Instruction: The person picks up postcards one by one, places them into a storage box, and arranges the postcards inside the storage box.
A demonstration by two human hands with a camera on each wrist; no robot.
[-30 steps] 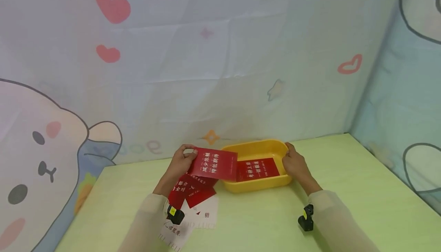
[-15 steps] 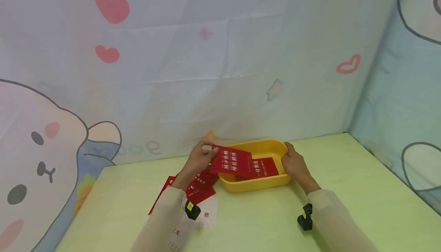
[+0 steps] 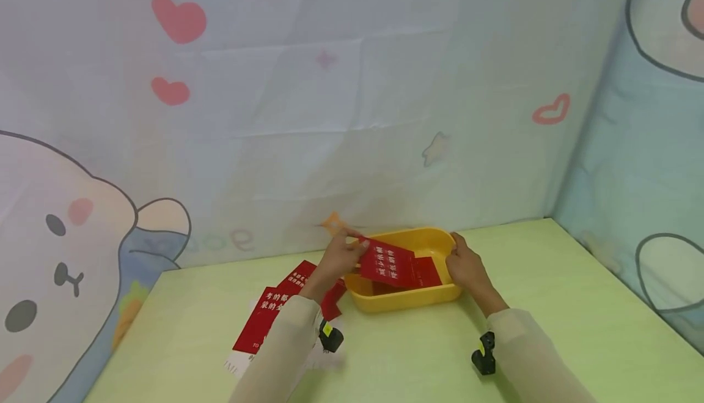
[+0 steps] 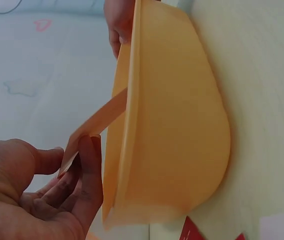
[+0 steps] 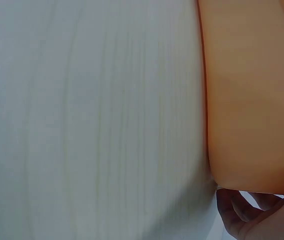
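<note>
From the head view, I see my left hand [image 3: 342, 255] pinching a red card [image 3: 388, 263] by its left end and holding it tilted over the yellow tray [image 3: 407, 298], so the card's far end dips below the rim into the tray. A second red card [image 3: 428, 271] lies flat on the tray floor, partly covered by the one I hold. My right hand [image 3: 465, 269] grips the tray's right rim, fingers curled over the edge. The tray stands on the green table [image 3: 550, 305] near the back wall. To the left of the tray, behind my left forearm, a loose spread of red cards [image 3: 272, 314] lies on the table, with some white cards [image 3: 238, 366] under them at the near edge.

From the left wrist view, I see the thumb and fingers [image 4: 84, 170] of my left hand closed on the corner of the card [image 4: 99, 119], which slants up and over the tray's rim [image 4: 130, 100]. The tray's outer wall fills the middle of the picture, and my right hand [image 4: 118, 20] holds its far end.

From the right wrist view, I see the tray wall [image 5: 252, 100] resting on the table [image 5: 92, 120], with my curled fingertips [image 5: 242, 210] against its lower edge. The tray's inside is hidden here.
</note>
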